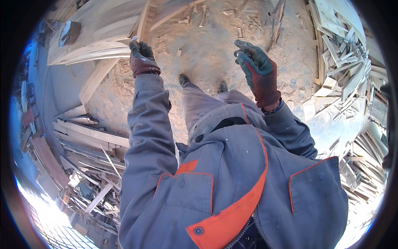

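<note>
My left hand (144, 60), in a dark red and grey-black work glove, is raised beside the corner of a stack of pale boards (97, 47). Its fingers are curled, and a small whitish bit shows at the fingertips; whether this is a held object or the glove's tip I cannot make out. On the other side, my right hand (258, 70), in a matching dark red and green-grey glove, hovers over the ground. Its fingers are loosely bent and apart, with nothing between them.
Sawdust and wood scraps cover the ground (199, 50) around my feet. A short round block (71, 34) sits on the board stack. Heaps of offcuts (346, 58) lie at right; long planks (93, 132) and slats are piled at left. A dark narrow strip (277, 25) lies ahead.
</note>
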A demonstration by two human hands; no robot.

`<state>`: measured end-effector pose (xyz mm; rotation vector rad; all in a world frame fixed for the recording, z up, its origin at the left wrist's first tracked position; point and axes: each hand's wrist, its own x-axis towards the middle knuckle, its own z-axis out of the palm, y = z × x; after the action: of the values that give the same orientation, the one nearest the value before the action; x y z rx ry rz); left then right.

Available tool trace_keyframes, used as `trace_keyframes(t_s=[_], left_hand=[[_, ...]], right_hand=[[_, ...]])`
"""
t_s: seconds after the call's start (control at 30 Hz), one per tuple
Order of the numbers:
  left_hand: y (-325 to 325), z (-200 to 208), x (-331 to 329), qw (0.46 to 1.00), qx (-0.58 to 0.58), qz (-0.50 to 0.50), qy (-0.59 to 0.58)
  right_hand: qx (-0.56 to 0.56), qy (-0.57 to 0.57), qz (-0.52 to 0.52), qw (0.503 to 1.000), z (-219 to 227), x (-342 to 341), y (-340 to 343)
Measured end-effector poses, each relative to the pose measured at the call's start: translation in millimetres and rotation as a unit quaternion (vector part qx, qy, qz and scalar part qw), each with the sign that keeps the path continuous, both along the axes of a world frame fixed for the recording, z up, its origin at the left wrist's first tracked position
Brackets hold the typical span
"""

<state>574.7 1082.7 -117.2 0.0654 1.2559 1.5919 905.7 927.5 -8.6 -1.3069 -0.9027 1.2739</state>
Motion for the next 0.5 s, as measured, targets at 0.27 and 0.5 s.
trace_keyframes(t_s=[0.27, 0.5], left_hand=[[11.6, -3.6, 1.4, 0.999, 0.014, 0.041, -0.003], [23.0, -10.1, 2.2, 0.999, 0.017, 0.048, 0.000]], right_hand=[[0.010, 0.003, 0.007, 1.000, -8.2, 28.0, -2.2], [0.022, 0.019, 0.011, 1.000, -10.5, 40.2, -2.0]])
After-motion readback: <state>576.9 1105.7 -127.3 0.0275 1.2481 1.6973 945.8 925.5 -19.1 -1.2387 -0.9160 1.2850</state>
